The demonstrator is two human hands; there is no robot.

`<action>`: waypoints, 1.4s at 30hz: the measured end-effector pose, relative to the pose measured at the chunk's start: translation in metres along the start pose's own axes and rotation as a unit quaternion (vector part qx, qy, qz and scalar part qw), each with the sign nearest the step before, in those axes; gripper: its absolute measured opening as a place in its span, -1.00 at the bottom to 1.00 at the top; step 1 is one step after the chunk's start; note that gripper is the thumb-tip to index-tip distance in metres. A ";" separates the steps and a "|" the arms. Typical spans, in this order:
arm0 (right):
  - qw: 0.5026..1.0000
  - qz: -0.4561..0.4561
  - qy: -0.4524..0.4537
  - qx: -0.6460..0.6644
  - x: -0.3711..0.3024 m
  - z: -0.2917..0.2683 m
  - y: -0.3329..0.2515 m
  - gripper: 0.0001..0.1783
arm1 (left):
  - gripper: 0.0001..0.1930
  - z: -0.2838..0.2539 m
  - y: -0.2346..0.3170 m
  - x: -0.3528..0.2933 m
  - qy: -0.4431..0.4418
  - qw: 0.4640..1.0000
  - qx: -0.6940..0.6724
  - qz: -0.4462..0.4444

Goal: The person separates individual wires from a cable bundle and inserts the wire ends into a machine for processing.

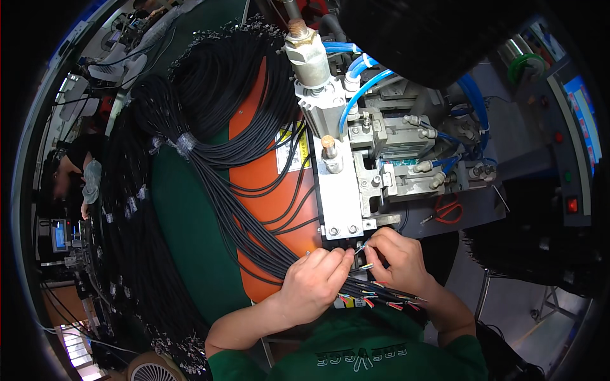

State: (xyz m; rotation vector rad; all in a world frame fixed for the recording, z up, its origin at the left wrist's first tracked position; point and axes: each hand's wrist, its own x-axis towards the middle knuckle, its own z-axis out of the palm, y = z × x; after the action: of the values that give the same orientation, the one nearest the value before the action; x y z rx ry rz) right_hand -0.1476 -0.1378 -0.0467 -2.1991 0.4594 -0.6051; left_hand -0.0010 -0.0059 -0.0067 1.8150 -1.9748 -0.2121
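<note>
My left hand (318, 282) is closed in a pinch on the end of a black cable, most of which its fingers hide. Opposite it, my right hand (399, 257) pinches the thin light-coloured wires (360, 247) coming out of that end. Both sets of fingertips are close together, just below the front of a metal press machine (340, 197). A thick bundle of black cables (254, 232) runs from the upper left under my left hand. Its stripped ends (381, 297), with red, white, yellow and green wires, fan out below my right hand.
Blue air hoses (365, 66) loop over the machine. Red-handled scissors (448, 209) lie on the grey surface to its right. More black cable bundles (219, 76) cover the orange and green table at the back left. A control panel with a screen (581, 120) stands far right.
</note>
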 end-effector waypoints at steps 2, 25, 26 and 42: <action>1.000 0.004 0.006 0.001 -0.002 0.002 0.001 -0.92 | -0.59 -0.003 0.000 0.003 -0.017 1.000 -0.001 0.004; 0.998 -0.010 0.047 -0.033 -0.005 0.006 -0.005 -0.95 | -0.55 -0.004 -0.004 0.004 -0.025 1.000 -0.012 0.005; 0.998 -0.011 0.044 -0.031 -0.005 0.005 -0.005 -0.95 | -0.54 -0.004 -0.004 0.004 -0.030 0.999 -0.012 0.007; 0.991 -0.051 -0.007 -0.120 0.003 -0.004 -0.007 -0.90 | -0.55 -0.016 0.000 0.013 -0.110 0.990 0.069 0.060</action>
State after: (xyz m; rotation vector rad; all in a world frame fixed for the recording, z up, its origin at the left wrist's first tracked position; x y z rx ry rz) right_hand -0.1464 -0.1377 -0.0380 -2.4664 0.4340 -0.6137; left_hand 0.0050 -0.0153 0.0103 1.8154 -2.2964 -0.2516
